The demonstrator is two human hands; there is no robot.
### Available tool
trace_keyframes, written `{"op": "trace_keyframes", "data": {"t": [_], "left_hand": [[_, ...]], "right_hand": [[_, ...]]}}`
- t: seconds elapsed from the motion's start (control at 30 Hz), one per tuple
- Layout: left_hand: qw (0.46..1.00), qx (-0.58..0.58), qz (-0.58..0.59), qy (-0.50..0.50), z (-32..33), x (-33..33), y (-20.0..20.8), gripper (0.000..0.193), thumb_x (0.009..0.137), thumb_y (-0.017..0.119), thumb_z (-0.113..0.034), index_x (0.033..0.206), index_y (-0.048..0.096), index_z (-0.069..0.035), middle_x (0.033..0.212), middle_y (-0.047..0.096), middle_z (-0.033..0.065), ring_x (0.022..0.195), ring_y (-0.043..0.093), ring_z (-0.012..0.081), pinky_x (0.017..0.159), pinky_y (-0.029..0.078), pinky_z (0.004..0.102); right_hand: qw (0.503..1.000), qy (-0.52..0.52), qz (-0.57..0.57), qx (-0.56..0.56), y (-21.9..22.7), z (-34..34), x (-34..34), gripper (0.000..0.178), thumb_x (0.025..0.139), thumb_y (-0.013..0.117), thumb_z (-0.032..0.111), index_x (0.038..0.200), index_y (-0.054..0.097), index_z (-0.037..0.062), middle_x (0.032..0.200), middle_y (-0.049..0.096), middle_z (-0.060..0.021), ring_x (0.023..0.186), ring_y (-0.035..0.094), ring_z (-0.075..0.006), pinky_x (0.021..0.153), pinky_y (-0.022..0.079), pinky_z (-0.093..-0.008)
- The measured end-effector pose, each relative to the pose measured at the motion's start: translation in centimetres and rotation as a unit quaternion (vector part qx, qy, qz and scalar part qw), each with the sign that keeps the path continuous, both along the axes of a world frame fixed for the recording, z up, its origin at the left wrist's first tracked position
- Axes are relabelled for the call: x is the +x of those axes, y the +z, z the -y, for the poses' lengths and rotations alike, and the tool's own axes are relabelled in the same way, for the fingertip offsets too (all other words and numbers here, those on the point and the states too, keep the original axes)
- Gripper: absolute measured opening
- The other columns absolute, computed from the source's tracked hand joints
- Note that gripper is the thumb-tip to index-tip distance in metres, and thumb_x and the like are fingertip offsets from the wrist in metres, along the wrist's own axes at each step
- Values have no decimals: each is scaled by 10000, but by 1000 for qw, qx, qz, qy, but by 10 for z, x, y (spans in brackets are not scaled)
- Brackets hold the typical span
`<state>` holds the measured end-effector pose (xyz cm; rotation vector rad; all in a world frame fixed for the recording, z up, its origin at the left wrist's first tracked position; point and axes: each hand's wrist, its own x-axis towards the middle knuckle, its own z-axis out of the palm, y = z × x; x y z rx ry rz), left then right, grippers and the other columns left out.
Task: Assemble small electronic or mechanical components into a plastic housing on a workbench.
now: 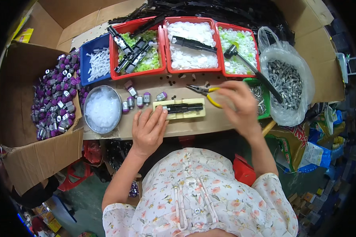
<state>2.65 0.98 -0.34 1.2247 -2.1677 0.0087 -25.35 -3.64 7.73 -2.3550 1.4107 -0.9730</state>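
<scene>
On the workbench lies a cream-coloured fixture block (186, 115) with a long black plastic part (190, 107) set in its slot. My left hand (148, 130) rests at the block's left end, its fingers stretched out and the fingertips against the end of the black part. Just beyond the block are pliers (203, 90) with yellow handles, spread apart, jaws toward the left. My right hand (239, 104) is at the handle ends, its fingers bent and blurred; whether they grip the pliers I cannot tell. Several small motors (139, 101) with purple ends stand left of the block.
Red bins (165, 47) of white and green pieces line the back, beside a blue bin (83, 65). A hammer (257, 73) lies across the right bins. Left are a round bowl (120, 114) and a carton (43, 158) of motors; right, a plastic bag (309, 91) of metal pieces.
</scene>
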Motion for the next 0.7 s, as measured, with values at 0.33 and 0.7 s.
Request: {"op": "trace_keyframes", "data": {"t": [0.33,0.7], "left_hand": [[994,41,-101,-26,16,12,30,341,784,753,-47,1120,697,-30,1226,625,123,1078,584,326,916,477,439],[997,26,-66,28,99,13,62,145,805,699,-3,947,718,17,933,668,125,939,584,317,806,488,409]], "right_hand": [[955,-208,-208,18,-16,-24,-95,107,825,689,8,921,670,-34,878,588,-157,781,601,-339,690,470,-409],[959,-191,-196,72,-11,-19,-98,86,813,679,4,885,657,-39,864,592,-160,809,606,-366,706,465,-442]]}}
